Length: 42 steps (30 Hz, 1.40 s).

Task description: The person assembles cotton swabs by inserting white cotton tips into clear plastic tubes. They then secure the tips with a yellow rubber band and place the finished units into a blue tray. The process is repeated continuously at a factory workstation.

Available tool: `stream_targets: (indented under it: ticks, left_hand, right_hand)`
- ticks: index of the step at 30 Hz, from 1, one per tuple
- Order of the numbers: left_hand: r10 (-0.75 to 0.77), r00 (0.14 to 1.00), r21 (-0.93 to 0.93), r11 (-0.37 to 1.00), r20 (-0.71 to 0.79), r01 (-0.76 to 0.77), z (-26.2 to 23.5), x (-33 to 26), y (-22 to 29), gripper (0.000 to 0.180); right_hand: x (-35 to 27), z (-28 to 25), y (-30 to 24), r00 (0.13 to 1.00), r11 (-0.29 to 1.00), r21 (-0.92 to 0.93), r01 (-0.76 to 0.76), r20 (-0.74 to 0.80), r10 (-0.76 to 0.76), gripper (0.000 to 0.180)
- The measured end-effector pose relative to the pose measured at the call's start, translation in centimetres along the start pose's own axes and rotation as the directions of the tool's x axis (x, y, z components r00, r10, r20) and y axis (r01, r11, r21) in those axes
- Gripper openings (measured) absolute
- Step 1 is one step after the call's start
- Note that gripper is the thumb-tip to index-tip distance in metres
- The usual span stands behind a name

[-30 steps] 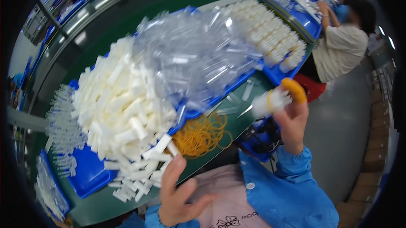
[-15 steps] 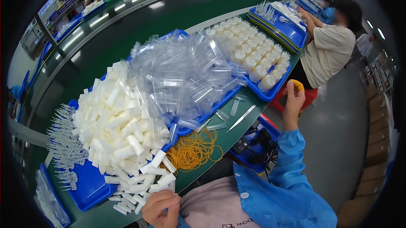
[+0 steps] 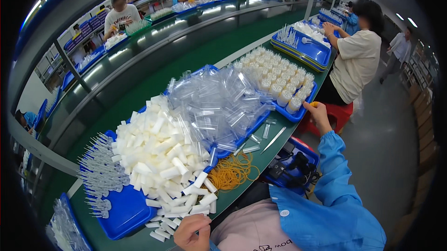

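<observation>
The right hand, grasping a bundle, reaches the far tray, while the loosely curled, empty left hand waits beside white tubes.

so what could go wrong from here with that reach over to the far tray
The right hand is stretched to the edge of the blue tray of bundled white pieces, which sits at the table edge; a nudge might tip bundles off. The sleeve passes over loose clear tubes near the table edge and could sweep them off. White pieces are spilled by the left hand and may get knocked down.
</observation>
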State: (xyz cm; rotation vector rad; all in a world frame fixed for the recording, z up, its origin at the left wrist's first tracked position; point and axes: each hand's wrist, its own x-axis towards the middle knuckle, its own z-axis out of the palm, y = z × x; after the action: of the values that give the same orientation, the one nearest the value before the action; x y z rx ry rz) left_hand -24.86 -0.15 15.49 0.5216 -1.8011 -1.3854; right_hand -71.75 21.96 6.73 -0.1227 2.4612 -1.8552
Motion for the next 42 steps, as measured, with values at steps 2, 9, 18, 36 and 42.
stream_targets:
  ticks: [2, 9, 18, 36, 42]
  left_hand:
    - [0.052, 0.999, 0.008, 0.999, -0.014, -0.052, -1.0, -0.5, -0.2, 0.012]
    - [-0.077, 0.975, 0.004, 0.997, -0.206, 0.08, -3.3, -3.4, 0.3, 0.011]
    - [0.26, 0.917, 0.165, 0.933, 0.303, -0.32, -1.9, 8.4, 9.5, 0.013]
    - [-0.544, 0.62, 0.579, 0.797, 0.566, 0.171, 26.4, 43.6, -10.6, 0.071]
    - [-0.573, 0.51, 0.694, 0.716, 0.641, -0.067, 28.0, 42.7, -8.9, 0.078]
  right_hand:
    - [0.4, 0.0, 0.5, 0.998, 0.991, 0.119, -0.065, 0.024, 0.062, 0.03]
    - [-0.1, -1.5, -2.4, 0.983, 0.96, -0.246, 0.134, -0.091, -0.161, 0.038]
    - [-0.7, 7.2, -12.7, 0.847, 0.86, 0.066, 0.506, 0.152, -0.509, 0.039]
    - [0.3, 17.4, -12.3, 0.597, 0.623, 0.002, 0.782, 0.282, -0.751, 0.042]
    - [1.4, 17.7, -12.2, 0.683, 0.729, 0.291, 0.62, 0.258, -0.684, 0.045]
